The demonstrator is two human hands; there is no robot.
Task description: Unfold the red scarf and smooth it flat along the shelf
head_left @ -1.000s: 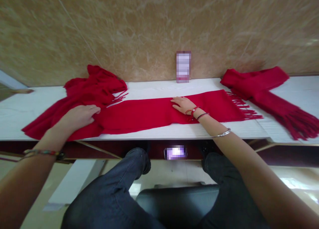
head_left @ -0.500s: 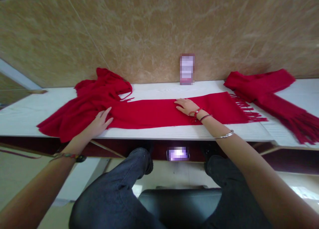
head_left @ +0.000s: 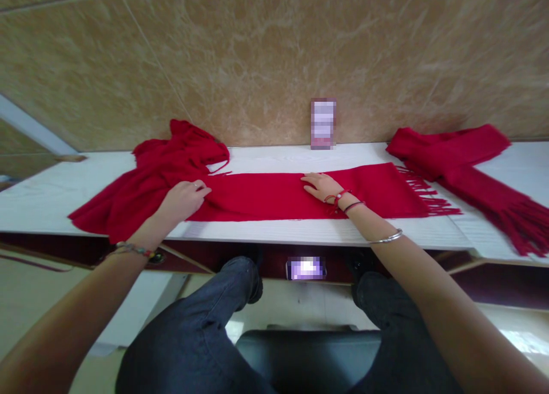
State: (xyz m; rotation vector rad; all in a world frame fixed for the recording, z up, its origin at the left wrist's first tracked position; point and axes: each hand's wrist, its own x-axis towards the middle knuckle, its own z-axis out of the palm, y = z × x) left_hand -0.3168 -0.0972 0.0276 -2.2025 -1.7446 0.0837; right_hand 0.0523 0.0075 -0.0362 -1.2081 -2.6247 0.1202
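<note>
A long red scarf lies along the white tabletop, its middle and right part flat, with a fringe at the right end. Its left part is bunched in loose folds. My left hand is closed in a pinch on the scarf where the flat part meets the folds; the fingertips are partly hidden by the hand. My right hand lies flat on the scarf right of its middle, fingers stretched out. A second red fringed scarf is folded over itself farther right, close to the first one's fringe.
A tan marbled tile wall rises behind the narrow white table. A small blurred-out packet leans near the wall. Below the front edge, a device with a lit, blurred screen rests between my knees, above a dark seat.
My left hand has moved a little right and up across the scarf, and its spread fingers have closed into a pinch. My right hand stays flat in place.
</note>
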